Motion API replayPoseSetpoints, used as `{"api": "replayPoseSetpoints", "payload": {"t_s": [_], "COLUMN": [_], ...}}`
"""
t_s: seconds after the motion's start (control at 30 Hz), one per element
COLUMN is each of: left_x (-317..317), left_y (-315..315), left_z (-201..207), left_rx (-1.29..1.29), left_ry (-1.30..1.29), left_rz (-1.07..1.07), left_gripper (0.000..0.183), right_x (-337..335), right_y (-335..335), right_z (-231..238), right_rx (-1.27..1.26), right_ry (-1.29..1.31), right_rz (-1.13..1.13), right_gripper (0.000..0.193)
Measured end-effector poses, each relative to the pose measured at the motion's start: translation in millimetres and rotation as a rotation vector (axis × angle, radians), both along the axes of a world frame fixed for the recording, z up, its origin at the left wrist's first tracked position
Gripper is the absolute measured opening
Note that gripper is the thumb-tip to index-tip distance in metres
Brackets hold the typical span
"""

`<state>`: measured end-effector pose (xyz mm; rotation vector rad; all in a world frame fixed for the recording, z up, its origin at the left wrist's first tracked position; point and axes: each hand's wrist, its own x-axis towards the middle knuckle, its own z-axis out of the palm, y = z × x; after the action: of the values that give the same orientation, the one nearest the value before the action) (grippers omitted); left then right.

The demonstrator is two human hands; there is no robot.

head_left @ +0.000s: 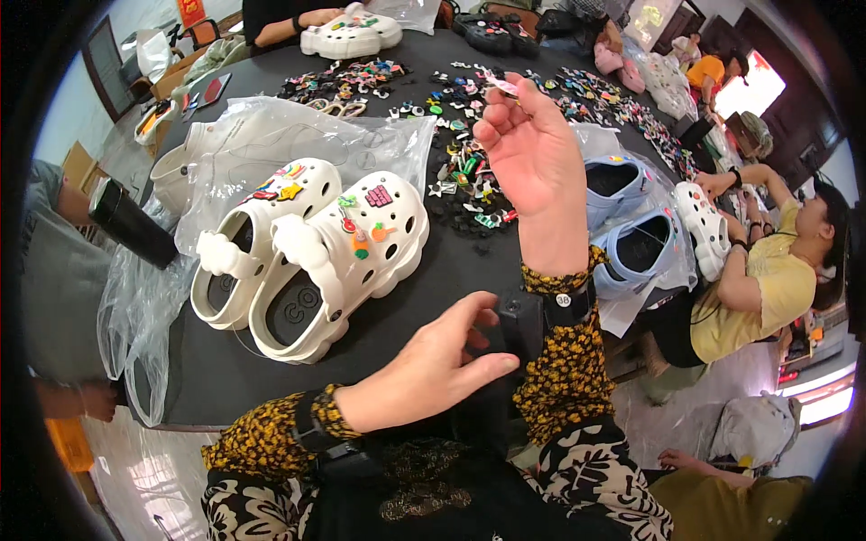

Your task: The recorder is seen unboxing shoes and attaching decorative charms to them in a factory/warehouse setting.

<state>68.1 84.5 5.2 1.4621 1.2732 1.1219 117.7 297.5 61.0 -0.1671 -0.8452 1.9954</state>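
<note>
A pair of white clogs stands at the left of the table, toes pointing away. The nearer white clog (404, 242) carries several colourful charms, among them a purple one and an orange carrot-like one. On the farther white clog (316, 176) sit a yellow star and other charms. My right hand (541, 158) is raised over the charm heap (469, 167), thumb and fingers pinching a small pale pink shoe charm (502, 85). My left hand (428, 365) hovers near the table's front edge, right of the clogs. Its fingers are apart and it holds nothing.
Transparent plastic bags (352, 135) lie behind the clogs. Blue clogs (645, 243) stand to the right, beside a person in yellow (776, 288) handling a white clog (702, 230). Across the table another person's hand touches a white clog (352, 34). A black cylinder (133, 222) is at the left edge.
</note>
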Motion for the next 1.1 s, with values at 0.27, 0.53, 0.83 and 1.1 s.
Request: {"api": "replayPoseSetpoints", "payload": {"t_s": [0.27,0.53,0.83,1.1], "left_x": [26.3,28.2,-55.4,-104.9], "left_y": [3.2,2.3,-36.5,-65.6], "left_z": [-6.8,-35.9,27.5,16.5], "left_rx": [-0.034,-0.175,-0.047,0.042], "left_ry": [-0.093,-0.269,0.135,-0.118], "left_rz": [0.15,0.111,0.184,0.626], "left_gripper": [0.054,0.05,0.015,0.015], "right_x": [-17.7,-33.8,-32.1,-29.1], "right_y": [-12.3,-22.7,-28.4,-34.4], "right_z": [-18.3,-31.0,-64.1,-76.0], "right_rx": [-0.051,0.122,0.1,0.443], "right_ry": [0.057,-0.021,-0.261,-0.664], "right_rz": [-0.162,-0.289,-0.013,0.16], "right_gripper": [0.015,0.013,0.016,0.014]}}
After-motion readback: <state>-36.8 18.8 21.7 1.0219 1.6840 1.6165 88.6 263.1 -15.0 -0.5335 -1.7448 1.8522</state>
